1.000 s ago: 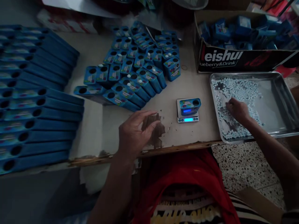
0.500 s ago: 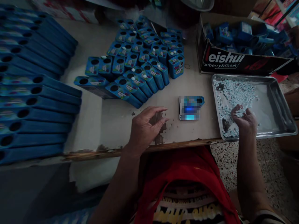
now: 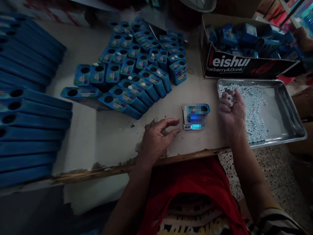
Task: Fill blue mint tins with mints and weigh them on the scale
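My left hand (image 3: 160,140) rests near the table's front edge, thumb and fingers apart with nothing between them. Just right of its fingertips, a small scale (image 3: 187,127) with a lit display carries a blue box (image 3: 204,108); part of both is pixelated. Over the left side of a metal tray (image 3: 288,111), my right hand (image 3: 232,106) is turned up with curled fingers. What lies in its palm is too small to make out clearly. Many small pale pellets (image 3: 255,125) cover the tray's left half.
Blue boxes with round holes (image 3: 113,72) stand grouped at the table's middle, some with pellets on top. More long blue boxes (image 3: 29,137) line the left. A black carton (image 3: 244,63) of blue containers sits behind the tray. Another person's hand (image 3: 303,39) shows at far right.
My right hand has lifted from the pellets and moved left to the tray's left side, its fingers curled. My left hand is closer to the scale. The view has shifted slightly.
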`<state>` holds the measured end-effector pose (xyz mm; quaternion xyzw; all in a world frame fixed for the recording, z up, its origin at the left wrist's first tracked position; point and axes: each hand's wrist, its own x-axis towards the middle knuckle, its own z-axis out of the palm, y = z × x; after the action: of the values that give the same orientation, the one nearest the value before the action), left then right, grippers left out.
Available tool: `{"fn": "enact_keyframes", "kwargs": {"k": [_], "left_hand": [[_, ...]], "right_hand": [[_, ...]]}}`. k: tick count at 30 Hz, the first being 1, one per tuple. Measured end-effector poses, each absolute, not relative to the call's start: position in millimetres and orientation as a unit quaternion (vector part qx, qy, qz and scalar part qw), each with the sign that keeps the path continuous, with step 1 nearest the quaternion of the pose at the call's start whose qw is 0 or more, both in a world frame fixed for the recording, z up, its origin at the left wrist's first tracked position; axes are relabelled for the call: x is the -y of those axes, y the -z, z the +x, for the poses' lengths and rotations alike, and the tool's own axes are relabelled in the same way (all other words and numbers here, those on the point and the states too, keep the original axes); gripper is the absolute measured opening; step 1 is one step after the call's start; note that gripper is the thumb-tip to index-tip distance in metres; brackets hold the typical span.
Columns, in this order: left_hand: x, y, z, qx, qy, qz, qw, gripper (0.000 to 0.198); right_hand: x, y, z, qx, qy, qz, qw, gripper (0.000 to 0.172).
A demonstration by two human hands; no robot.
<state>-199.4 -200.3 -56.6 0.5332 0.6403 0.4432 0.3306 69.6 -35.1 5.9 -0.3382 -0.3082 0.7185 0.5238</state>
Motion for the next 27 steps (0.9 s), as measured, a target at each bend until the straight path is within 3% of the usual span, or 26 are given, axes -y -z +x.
{"fn": "enact_keyframes", "kwargs": {"k": [7, 15, 23, 27], "left_hand": [[204.2, 61.5, -214.2, -0.662, -0.481, 0.459, 0.347, 0.036], [203.9, 65.5, -216.4, -0.652, -0.5, 0.433, 0.371, 0.039], [197.8, 64.8, -216.3, -0.652, -0.481, 0.466, 0.355, 0.038], [193.1, 67.9, -235.2, -0.694, -0.425, 0.499, 0.299, 0.042]], "right_hand": [[46.8, -23.0, 0.9, 0.42, -0.65, -0.346, 0.53, 0.048], [56.7, -17.0, -6.7, 0.426, -0.628, -0.349, 0.55, 0.034], [14.2, -27.8, 34.4, 0.382, -0.648, -0.371, 0.544, 0.035], [7.9, -17.4, 87.8, 0.402, -0.639, -0.411, 0.511, 0.031]]}}
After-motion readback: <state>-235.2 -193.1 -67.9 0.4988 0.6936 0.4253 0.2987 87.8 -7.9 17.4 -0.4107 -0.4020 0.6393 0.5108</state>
